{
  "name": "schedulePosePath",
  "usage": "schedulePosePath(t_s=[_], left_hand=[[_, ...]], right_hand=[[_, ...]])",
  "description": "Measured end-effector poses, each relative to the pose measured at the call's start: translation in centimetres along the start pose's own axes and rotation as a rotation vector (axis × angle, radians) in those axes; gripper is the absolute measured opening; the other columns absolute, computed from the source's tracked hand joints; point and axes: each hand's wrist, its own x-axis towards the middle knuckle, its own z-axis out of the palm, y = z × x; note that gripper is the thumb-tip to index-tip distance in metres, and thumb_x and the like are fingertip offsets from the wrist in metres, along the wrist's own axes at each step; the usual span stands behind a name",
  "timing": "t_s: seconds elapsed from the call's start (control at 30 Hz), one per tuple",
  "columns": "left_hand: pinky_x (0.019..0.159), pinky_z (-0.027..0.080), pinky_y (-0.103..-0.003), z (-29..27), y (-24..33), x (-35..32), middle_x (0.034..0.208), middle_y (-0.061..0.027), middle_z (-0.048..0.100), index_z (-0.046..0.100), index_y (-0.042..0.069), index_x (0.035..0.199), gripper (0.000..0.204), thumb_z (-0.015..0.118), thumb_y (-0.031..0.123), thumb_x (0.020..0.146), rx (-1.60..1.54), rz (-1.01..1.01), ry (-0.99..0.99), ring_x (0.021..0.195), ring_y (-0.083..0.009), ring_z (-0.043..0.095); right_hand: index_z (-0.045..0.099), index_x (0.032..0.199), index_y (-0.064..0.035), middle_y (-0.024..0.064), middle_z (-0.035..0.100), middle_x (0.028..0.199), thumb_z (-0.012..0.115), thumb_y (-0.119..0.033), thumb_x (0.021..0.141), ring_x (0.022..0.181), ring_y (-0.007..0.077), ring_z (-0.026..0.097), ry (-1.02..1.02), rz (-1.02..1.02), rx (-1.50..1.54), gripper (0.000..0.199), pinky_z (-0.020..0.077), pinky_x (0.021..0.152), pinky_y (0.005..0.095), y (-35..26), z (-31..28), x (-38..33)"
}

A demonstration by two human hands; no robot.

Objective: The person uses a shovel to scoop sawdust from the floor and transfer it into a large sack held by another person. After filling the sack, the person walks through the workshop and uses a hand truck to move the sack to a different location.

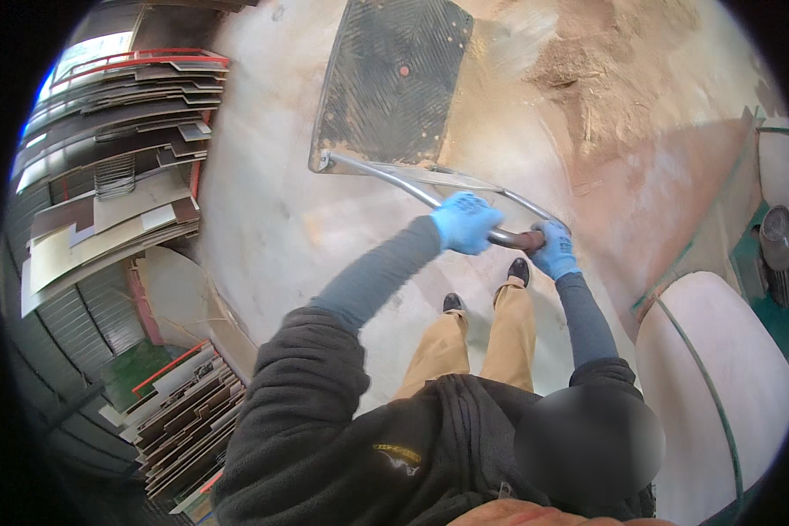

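Both my hands wear light blue gloves and grip the bent metal push handle [403,181] of a platform trolley. My left hand [466,222] is wrapped round the bar near its left bend. Farther right, my right hand [554,250] closes on the bar beside a brown worn stretch of it. Beyond the handle lies the trolley's flat black ribbed deck [390,83], dusted with sawdust along its edges. A reddish round spot [404,71] shows near the deck's middle. The trolley's wheels are hidden under the deck. My shoes stand on the floor just behind the handle.
At the left, racks hold stacked boards [114,215], with a red rail [140,60] above; more panels [188,425] stand lower down. Sawdust [600,83] is heaped at the upper right. Large white bulging bags [710,368] and a green machine with a motor [780,241] stand at right.
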Motion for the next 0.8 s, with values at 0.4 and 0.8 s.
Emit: schedulePosePath(t_s=[0.4,0.8], left_hand=[[0.068,0.049,-0.049,2.1,-0.4,-1.4,0.080,-0.0138,0.068,0.065,0.011,0.087,0.013,0.062,0.015,0.075,0.161,-0.080,-0.202,0.078,-0.0360,0.066],[0.070,0.050,-0.046,2.2,1.3,-0.1,0.081,-0.0136,0.068,0.067,0.011,0.091,0.018,0.061,0.010,0.075,0.145,0.056,-0.398,0.080,-0.0338,0.068]], right_hand=[[0.063,0.084,-0.0082,0.0149,0.062,0.088,0.076,-0.011,0.063,0.093,0.0360,0.058,0.086,0.007,0.264,0.025,0.0467,0.083,0.0436,-1.0,7.9,-3.2],[0.060,0.093,-0.0102,0.0096,0.061,0.089,0.080,-0.012,0.059,0.095,0.0333,0.055,0.324,-0.007,0.260,0.039,0.0437,0.084,0.0415,0.8,8.7,-5.5]])
